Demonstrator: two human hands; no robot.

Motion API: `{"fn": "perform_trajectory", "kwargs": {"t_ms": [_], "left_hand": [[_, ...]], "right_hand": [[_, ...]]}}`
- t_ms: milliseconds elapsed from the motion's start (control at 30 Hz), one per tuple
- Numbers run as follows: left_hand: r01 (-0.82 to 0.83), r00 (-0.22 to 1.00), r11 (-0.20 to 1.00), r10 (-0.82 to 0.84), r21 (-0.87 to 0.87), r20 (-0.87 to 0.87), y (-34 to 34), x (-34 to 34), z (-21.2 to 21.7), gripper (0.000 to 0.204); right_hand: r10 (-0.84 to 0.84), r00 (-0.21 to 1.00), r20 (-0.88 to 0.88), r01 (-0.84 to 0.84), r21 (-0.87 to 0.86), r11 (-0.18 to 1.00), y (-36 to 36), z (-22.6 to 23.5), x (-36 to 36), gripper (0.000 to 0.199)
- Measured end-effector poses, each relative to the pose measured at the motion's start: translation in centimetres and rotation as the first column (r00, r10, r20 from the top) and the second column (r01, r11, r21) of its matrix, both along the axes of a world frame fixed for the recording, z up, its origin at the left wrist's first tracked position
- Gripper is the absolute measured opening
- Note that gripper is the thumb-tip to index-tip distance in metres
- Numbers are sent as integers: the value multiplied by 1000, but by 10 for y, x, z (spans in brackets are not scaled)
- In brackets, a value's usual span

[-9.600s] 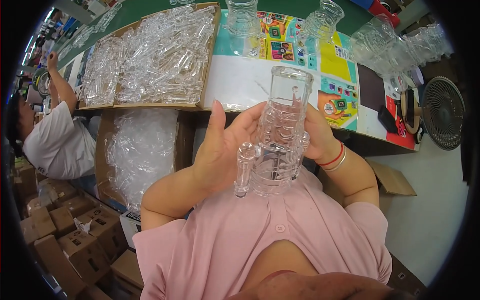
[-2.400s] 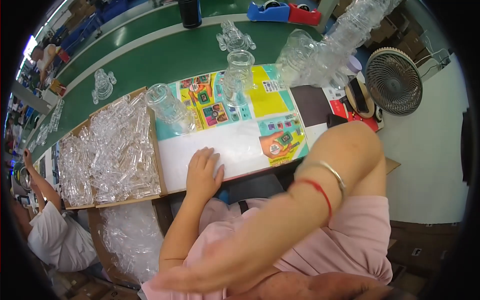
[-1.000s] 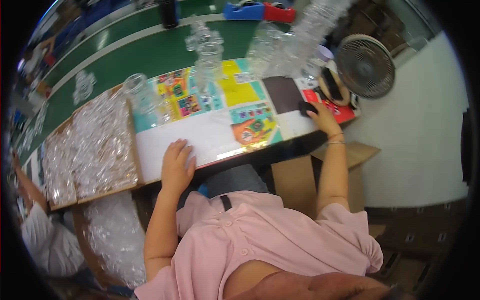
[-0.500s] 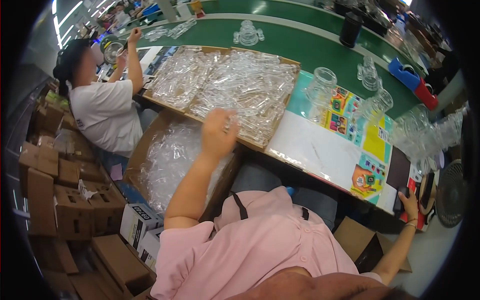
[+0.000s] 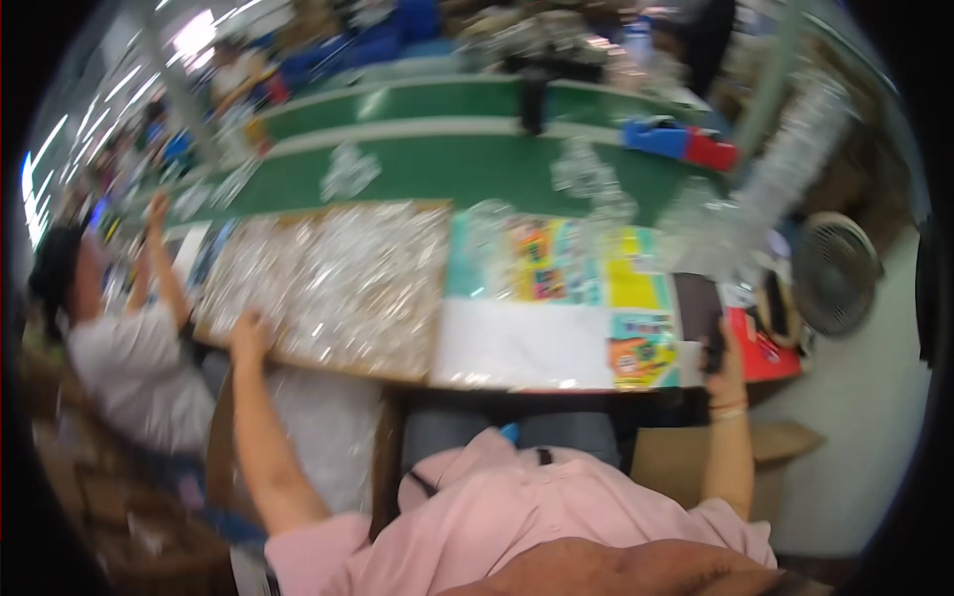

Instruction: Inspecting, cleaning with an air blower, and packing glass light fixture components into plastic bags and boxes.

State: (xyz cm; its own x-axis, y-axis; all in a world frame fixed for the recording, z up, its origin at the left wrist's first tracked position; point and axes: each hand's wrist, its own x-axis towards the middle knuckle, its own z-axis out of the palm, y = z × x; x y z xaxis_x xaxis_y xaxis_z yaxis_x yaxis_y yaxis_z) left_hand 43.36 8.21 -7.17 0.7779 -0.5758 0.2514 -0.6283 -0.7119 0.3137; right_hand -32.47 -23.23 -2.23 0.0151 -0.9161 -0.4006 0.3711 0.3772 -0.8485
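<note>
I see the right hand gripping a small black object, long axis pointing forward, beside a red panel; the left hand, at the cardboard tray, is too blurred to judge.

clear pieces: glossy | tray: matt cardboard | shirt: cloth

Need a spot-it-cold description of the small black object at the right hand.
Start at the round dark fan at far right. Left of it, a red sheet covers the table's end, with the right hand at its left edge. The small black object touches that hand, unlike the larger, flat dark panel beyond.
</note>
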Motion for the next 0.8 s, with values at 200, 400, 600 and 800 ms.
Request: {"fn": "perform_trajectory", "kwargs": {"t_ms": [200,400,600,800], "left_hand": [[82,994,948,-54,-307,99,-7,-51,53,33],[4,977,688,-158,-725,-145,-36,-131,109,30],[-40,664,518,-625,-854,-410,-57,-247,117,25],[8,170,615,-778,-789,-605,-106,-366,95,35]], "right_hand": [[-41,943,330,34,26,999,32,13,55,24],[117,868,482,-99,-63,993,42,12,58,24],[77,879,470,-36,-96,995,65,36,87,25],[151,817,557,-24,-228,973,63,44,101,23]]}}
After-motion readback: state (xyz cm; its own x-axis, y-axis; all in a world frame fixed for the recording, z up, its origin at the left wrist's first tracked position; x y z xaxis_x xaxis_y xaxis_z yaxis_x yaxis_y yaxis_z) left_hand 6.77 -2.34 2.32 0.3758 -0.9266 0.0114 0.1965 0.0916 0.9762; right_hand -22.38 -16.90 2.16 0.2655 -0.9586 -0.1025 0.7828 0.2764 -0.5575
